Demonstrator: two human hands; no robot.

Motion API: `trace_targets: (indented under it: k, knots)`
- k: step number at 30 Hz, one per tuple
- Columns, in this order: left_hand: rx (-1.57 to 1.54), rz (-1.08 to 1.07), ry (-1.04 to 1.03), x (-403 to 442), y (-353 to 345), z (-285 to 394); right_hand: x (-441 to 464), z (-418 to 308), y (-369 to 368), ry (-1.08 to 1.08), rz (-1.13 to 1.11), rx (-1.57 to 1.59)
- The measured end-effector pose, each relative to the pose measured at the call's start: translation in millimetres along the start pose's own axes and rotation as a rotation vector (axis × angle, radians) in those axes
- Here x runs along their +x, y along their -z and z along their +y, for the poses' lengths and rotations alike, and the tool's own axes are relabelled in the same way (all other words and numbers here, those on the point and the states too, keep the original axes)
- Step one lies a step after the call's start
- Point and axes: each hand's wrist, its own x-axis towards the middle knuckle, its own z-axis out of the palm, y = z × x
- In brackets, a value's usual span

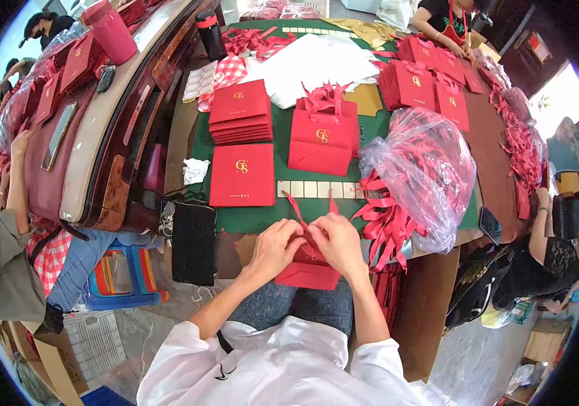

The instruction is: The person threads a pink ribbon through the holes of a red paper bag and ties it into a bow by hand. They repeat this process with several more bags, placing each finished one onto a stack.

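Observation:
My left hand (276, 247) and my right hand (337, 245) meet at the table's front edge, fingers closed on a red ribbon (294, 208). Two ribbon ends stick up past the fingers. Below the hands, over my lap, is a red paper bag (308, 276); my fingers hide its upper part. Just beyond lies a row of small cream tiles (310, 189). Farther back stand red gift bags with ribbon handles (323, 135) and gold lettering. To their left are a stack of flat red bags (241, 115) and another flat red bag (243, 177).
A clear plastic bag of red ribbons (431, 172) spills over on the right. More red bags (412, 84) stand behind it. White sheets (313, 64) and a black bottle (210, 35) are at the back. Co-workers sit left, right and across; one person's hand (462, 51) is at the far side.

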Motion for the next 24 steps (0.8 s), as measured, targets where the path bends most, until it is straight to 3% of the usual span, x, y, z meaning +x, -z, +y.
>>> trace_targets:
  k: [1,3,6,9,13,15,20,22,24]
  knots:
    - [0.000,-0.001,-0.003,-0.7,-1.0,-0.6,3.1,5.0,0.6,-0.021,-0.148,-0.042]
    - [0.016,0.056,-0.124,-1.9,-2.2,-2.8,9.8,21.3,-2.0,-0.016,-0.210,-0.010]
    - [-0.030,0.059,-0.193,-3.1,-0.7,-3.1,21.0,37.6,-1.0,-0.128,-0.455,0.382]
    - [-0.052,0.045,-0.190,0.3,0.6,-0.9,23.3,45.6,-8.2,-0.235,-0.480,0.521]
    - [-0.052,0.009,-0.155,4.0,1.8,-2.0,24.4,53.6,-24.5,-0.259,-0.359,0.504]
    - [-0.074,-0.067,-0.056,2.7,2.3,0.7,32.1,55.3,-26.0,-0.360,-0.169,0.413]
    - [-0.117,-0.043,0.073,0.2,-6.5,-13.2,34.4,54.0,-20.8,-0.351,-0.084,0.369]
    - [-0.140,-0.059,0.138,2.7,-5.6,-13.1,32.1,54.7,-10.5,-0.261,0.087,0.240]
    - [-0.124,0.044,0.137,6.0,-6.2,-11.5,26.9,52.5,0.0,-0.292,0.007,0.134]
